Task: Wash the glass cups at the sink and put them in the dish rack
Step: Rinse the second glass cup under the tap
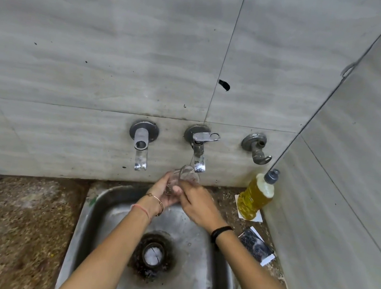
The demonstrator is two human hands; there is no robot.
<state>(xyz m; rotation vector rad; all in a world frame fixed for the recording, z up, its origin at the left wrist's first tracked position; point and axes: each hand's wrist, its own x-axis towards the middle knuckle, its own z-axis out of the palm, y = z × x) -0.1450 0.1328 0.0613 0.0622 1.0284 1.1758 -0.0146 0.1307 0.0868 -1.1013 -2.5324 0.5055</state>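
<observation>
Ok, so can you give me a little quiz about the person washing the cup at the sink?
1. True or false: the glass cup is lying on the bottom of the sink.
2. Which tap on the wall is the cup held under? A the left one, B the middle one, C the right one.
3. Fill the gap: the bottle on the counter by the right wall holds a ___ liquid.

Key
1. False: the left hand and the right hand hold it up above the basin.
2. B, the middle tap.
3. Yellow.
</observation>
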